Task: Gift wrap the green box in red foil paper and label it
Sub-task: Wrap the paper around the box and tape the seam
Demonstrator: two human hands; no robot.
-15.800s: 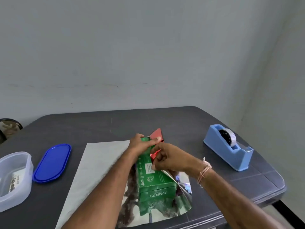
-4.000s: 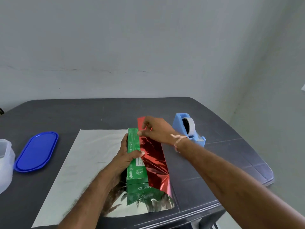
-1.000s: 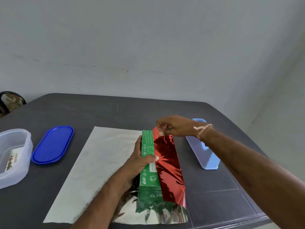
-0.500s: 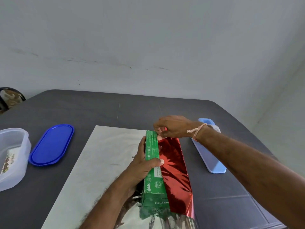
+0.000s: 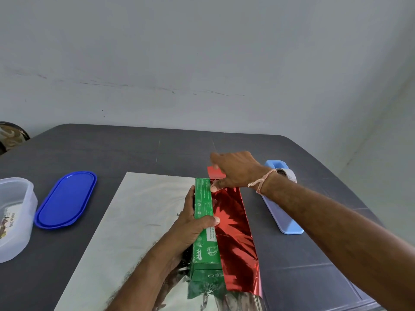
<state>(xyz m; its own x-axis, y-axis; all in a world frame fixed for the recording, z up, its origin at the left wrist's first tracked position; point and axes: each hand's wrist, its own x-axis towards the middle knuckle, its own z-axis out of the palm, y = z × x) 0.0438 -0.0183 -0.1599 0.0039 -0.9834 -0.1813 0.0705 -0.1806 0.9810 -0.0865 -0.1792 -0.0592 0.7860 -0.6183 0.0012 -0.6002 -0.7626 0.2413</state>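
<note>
Red foil paper (image 5: 233, 232) leans on the green box (image 5: 204, 209). Our left hand (image 5: 190, 227) grips it, right hand (image 5: 235, 171) pinches the foil.

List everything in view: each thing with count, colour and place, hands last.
green box: one, green, on its edge mid-table, on the foil.
red foil paper: one sheet, red face, silver underside, spread under the box, right part lifted against it.
tape dispenser: one, light blue, right of the box.
lid: one, blue, left of the foil.
plastic container: one, clear, at the left edge, with a printed card inside.
table: one, dark grey, under everything.
thread bracelet: one, pale, on the right wrist.
left hand: grips the box's middle.
right hand: holds the foil at the box's far end.
</note>
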